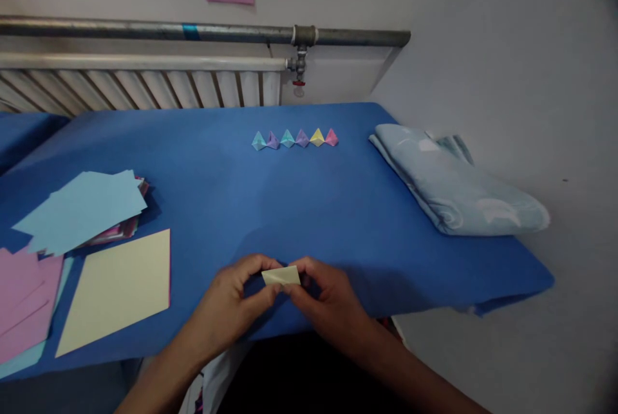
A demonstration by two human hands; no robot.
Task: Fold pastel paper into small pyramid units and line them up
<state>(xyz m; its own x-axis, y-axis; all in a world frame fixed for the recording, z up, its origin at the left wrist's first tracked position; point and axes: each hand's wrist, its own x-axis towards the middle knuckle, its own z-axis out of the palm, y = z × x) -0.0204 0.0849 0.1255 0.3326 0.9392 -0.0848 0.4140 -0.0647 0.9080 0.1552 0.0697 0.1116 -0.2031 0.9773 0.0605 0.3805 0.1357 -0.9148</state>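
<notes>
A small folded piece of pale yellow paper is held up between my two hands, just over the front part of the blue-covered table. My left hand pinches its left end, thumb along the lower edge and forefinger behind. On the right end, my right hand grips it the same way, and the thumbs almost meet at the bottom edge. Further back stands a row of several small folded paper shapes in blue, purple, yellow and pink.
Left lie a pale yellow sheet stack, a light blue paper pile and pink sheets. A folded light blue cloth rests on the blue tablecloth at right. Behind are a radiator and a pipe.
</notes>
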